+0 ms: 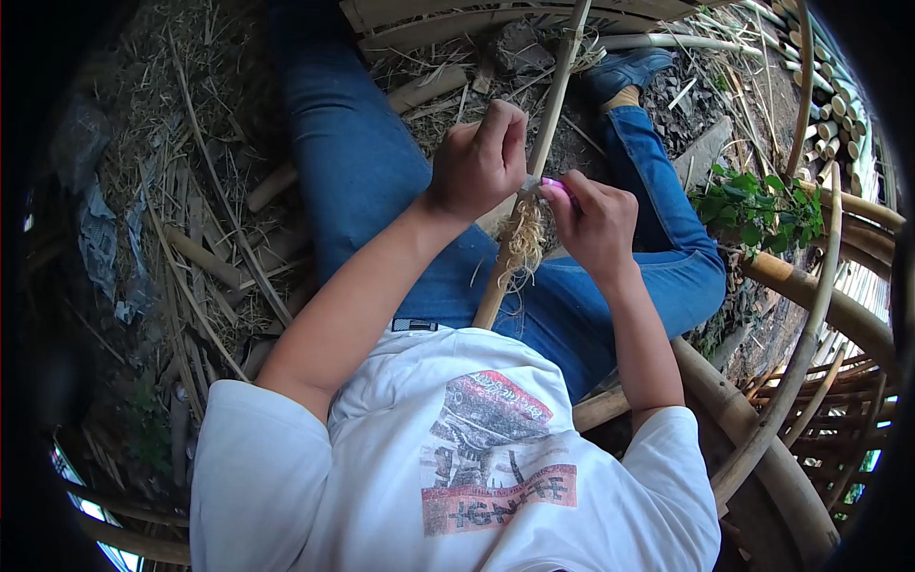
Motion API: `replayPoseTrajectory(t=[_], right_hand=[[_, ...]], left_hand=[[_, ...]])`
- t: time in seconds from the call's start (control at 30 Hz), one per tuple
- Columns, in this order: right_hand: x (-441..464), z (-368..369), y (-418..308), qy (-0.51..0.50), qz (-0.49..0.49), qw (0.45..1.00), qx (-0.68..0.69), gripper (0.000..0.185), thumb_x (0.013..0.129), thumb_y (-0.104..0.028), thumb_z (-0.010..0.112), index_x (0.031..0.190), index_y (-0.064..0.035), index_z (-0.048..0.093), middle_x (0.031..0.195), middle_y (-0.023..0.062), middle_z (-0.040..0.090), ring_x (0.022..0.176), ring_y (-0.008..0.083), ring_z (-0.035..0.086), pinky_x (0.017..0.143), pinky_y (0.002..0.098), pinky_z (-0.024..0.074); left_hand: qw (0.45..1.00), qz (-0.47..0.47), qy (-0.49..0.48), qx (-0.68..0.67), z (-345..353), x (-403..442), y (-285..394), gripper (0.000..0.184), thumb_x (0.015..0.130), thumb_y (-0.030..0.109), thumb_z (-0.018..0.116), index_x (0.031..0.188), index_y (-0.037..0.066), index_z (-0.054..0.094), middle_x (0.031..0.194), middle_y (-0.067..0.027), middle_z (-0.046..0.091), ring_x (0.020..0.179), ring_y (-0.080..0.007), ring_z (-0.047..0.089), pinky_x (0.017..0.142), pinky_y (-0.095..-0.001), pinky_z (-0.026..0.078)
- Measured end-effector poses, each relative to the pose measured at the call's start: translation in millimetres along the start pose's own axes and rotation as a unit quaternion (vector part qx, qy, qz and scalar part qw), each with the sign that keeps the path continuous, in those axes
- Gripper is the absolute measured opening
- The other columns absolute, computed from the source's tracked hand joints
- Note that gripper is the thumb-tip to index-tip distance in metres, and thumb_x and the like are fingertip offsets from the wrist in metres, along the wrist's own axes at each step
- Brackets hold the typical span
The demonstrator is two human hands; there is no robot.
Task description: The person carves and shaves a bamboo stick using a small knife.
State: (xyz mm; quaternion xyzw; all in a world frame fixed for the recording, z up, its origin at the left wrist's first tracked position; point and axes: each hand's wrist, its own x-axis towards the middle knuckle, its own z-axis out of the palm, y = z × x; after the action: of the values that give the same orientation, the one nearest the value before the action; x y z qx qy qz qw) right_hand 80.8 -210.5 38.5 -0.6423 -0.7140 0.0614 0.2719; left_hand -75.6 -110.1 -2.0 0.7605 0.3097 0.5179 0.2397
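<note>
A long, slim bamboo pole (553, 114) runs up between the legs from the lap, tilted slightly to the right. Across it lies a small knife (554, 184) with a pink handle and a short blade. My right hand (596, 214) is closed around the handle, on the right side of the pole. On the left side, my left hand (481, 160) is curled into a fist at the blade's far end; its fingertips are hidden. Just below the blade, a bunch of pale curled shavings (524, 243) clings to the pole.
Cut bamboo pieces (205, 255) and dry straw litter the ground at left. A leafy green plant (758, 208) grows at right, beside thick bent poles (753, 439). Stacked bamboo tubes (839, 124) lie at upper right. My jeans-clad legs (357, 143) flank the pole.
</note>
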Motion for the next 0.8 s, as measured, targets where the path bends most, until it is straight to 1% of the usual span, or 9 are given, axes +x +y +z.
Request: replayPoseTrajectory(t=[0.07,0.17,0.2,0.3,0.4,0.5,0.6,0.7,0.8], right_hand=[[5.4,2.6,6.5,0.006,-0.001,1.0,-0.009,0.034,0.092,-0.037,0.074,0.074,-0.0114,0.062,0.055,0.0069,0.056,0.046,0.0279,0.057,0.044,0.0383,0.0416],[17.1,5.5,13.2,0.032,-0.006,0.999,-0.021,0.034,0.092,-0.037,0.074,0.074,-0.0115,0.062,0.055,0.007,0.056,0.047,0.0282,0.058,0.045,0.0386,0.0416],[17.5,6.5,15.3,0.029,-0.005,0.999,-0.018,0.033,0.093,-0.038,0.073,0.075,-0.012,0.063,0.055,0.0066,0.056,0.047,0.0281,0.058,0.045,0.0389,0.0418],[13.2,0.1,9.2,-0.005,-0.017,0.999,-0.027,0.033,0.092,-0.039,0.073,0.074,-0.0123,0.063,0.055,0.0062,0.057,0.047,0.0274,0.058,0.045,0.0385,0.0424],[-2.1,1.9,4.8,-0.025,-0.018,0.999,0.026,0.035,0.092,-0.04,0.073,0.074,-0.0126,0.062,0.055,0.0059,0.057,0.047,0.027,0.058,0.045,0.038,0.043],[-0.7,-0.8,3.2,-0.039,-0.029,0.999,0.017,0.036,0.092,-0.041,0.073,0.074,-0.0128,0.062,0.055,0.0061,0.058,0.047,0.0269,0.058,0.045,0.038,0.0434],[10.1,1.9,12.2,-0.001,-0.026,1.0,0.003,0.035,0.093,-0.04,0.073,0.074,-0.012,0.062,0.056,0.0067,0.059,0.047,0.0279,0.059,0.045,0.0385,0.0433],[41.8,3.4,36.7,0.047,-0.026,0.998,-0.028,0.036,0.094,-0.04,0.071,0.075,-0.0109,0.062,0.057,0.0075,0.059,0.048,0.0293,0.059,0.046,0.0393,0.0437],[73.5,6.5,63.0,0.066,-0.034,0.994,-0.075,0.037,0.095,-0.041,0.07,0.075,-0.011,0.063,0.058,0.0081,0.059,0.05,0.0301,0.06,0.047,0.0398,0.0443]], left_hand=[[1.0,-0.001,-0.003,0.009,1.1,6.0,-2.1,0.019,0.094,-0.002,0.066,0.092,0.006,0.048,0.055,-0.0057,0.048,0.044,-0.021,0.056,0.043,-0.0344,0.038],[1.0,0.007,0.02,0.014,12.1,17.6,-12.1,0.018,0.095,-0.001,0.065,0.092,0.006,0.049,0.056,-0.0071,0.052,0.045,-0.0232,0.058,0.043,-0.0361,0.038],[1.0,-0.022,0.009,0.009,11.5,16.5,-10.6,0.016,0.095,-0.001,0.064,0.094,0.006,0.05,0.057,-0.0086,0.053,0.047,-0.0256,0.059,0.044,-0.0372,0.04],[1.0,-0.028,-0.011,-0.006,4.0,6.6,-6.1,0.015,0.095,-0.001,0.064,0.094,0.006,0.051,0.058,-0.0089,0.054,0.049,-0.0255,0.061,0.045,-0.0368,0.042],[0.998,-0.05,-0.048,-0.008,-10.5,-5.9,5.9,0.014,0.094,-0.002,0.063,0.094,0.005,0.051,0.059,-0.0094,0.056,0.05,-0.0248,0.064,0.046,-0.0363,0.044],[0.996,-0.07,-0.059,-0.002,-14.9,-6.2,9.0,0.014,0.093,-0.003,0.063,0.093,0.005,0.051,0.059,-0.0092,0.055,0.051,-0.0251,0.065,0.047,-0.0365,0.045],[0.998,-0.036,-0.048,-0.006,-5.4,11.8,-1.7,0.012,0.094,-0.002,0.062,0.094,0.005,0.052,0.059,-0.0107,0.057,0.053,-0.0289,0.066,0.047,-0.0378,0.045],[0.999,-0.018,-0.038,0.024,19.4,49.2,-22.5,0.011,0.094,-0.001,0.062,0.095,0.006,0.053,0.061,-0.0121,0.061,0.055,-0.0323,0.067,0.047,-0.039,0.046],[1.0,0.001,0.003,0.029,45.7,80.4,-47.9,0.014,0.09,0.006,0.063,0.099,0.012,0.054,0.062,-0.0143,0.065,0.061,-0.0375,0.069,0.051,-0.0508,0.054]])
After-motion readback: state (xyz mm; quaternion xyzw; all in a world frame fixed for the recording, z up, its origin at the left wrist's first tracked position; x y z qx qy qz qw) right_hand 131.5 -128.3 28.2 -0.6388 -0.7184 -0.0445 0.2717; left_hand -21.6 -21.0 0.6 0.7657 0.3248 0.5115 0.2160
